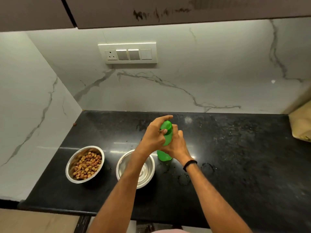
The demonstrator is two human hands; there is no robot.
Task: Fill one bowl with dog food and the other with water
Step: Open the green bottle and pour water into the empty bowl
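A green plastic bottle (pixel 164 156) stands upright on the black counter (pixel 235 157), just right of the second bowl. My right hand (pixel 176 145) is wrapped around its body. My left hand (pixel 154 135) grips the green cap (pixel 166 126) at the top. On the left sits a steel bowl (pixel 69 167) holding brown and tan dog food (pixel 87 165). A second steel bowl (pixel 149 165) sits beside it, partly hidden by my left forearm; I cannot tell whether it holds water.
A marble wall with a switch panel (pixel 127 52) rises behind the counter. A tan bag (pixel 301 125) lies at the far right edge. One loose kibble (pixel 74 124) lies near the back left corner. Cupboards hang overhead.
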